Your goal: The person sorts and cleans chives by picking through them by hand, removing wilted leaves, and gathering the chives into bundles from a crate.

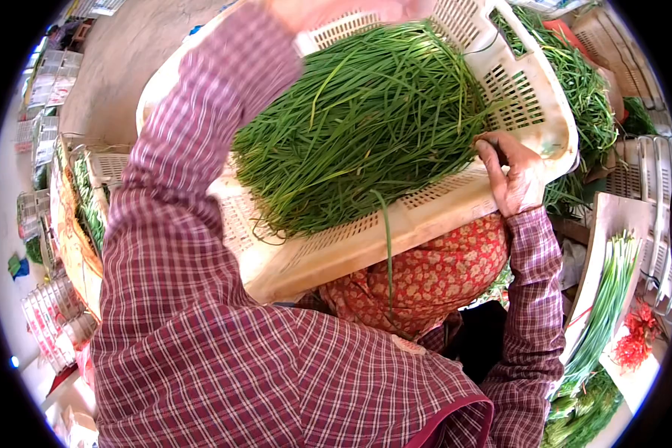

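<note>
A pale plastic crate (313, 257) with slotted walls rests in front of my torso, tilted in this view. Long green garlic chives (373, 119) fill most of it. My right hand (511, 170) reaches over the near right rim, thumb and forefinger pinched at the ends of some chives. My left hand (351, 9) is stretched across the crate's far side, blurred and cut by the top edge, so its grip is unclear. One loose chive leaf (389, 257) hangs over the near rim against the red floral apron (440, 269).
More chives (579, 97) lie piled to the right, beside stacked crates (642, 168). A bundle of chives (605, 299) rests on a board, with red ties (635, 336) nearby. Stacked baskets (52, 313) and a concrete floor (119, 67) are on the left.
</note>
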Available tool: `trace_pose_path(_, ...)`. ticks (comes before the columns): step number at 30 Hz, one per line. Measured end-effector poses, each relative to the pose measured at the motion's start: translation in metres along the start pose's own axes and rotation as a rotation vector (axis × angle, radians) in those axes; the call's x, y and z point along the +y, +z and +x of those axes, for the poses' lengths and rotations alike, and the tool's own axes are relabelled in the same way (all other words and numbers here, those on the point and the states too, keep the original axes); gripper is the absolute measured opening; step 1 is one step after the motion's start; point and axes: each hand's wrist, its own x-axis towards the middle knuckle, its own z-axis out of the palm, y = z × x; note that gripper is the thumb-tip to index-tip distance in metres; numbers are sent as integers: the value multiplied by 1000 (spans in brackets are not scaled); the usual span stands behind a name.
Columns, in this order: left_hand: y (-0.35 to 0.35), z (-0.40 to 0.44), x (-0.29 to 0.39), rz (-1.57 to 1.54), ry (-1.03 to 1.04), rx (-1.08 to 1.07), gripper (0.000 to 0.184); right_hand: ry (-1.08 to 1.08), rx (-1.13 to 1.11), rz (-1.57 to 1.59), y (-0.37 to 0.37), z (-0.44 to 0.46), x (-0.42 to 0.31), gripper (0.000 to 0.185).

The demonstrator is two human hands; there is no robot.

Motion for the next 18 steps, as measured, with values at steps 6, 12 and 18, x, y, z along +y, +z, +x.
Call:
trace_pose_path(6,46,-200,-168,797,-1065,-86,49,36,-1,42,3,0,-2,14)
trace_pose_path(12,109,-250,-214,1054,-1160,-182,73,9,26,35,3,0,-1,14)
trace_pose_path(18,96,-243,-216,1037,-1228,-236,63,36,23,28,0,-1,-2,14)
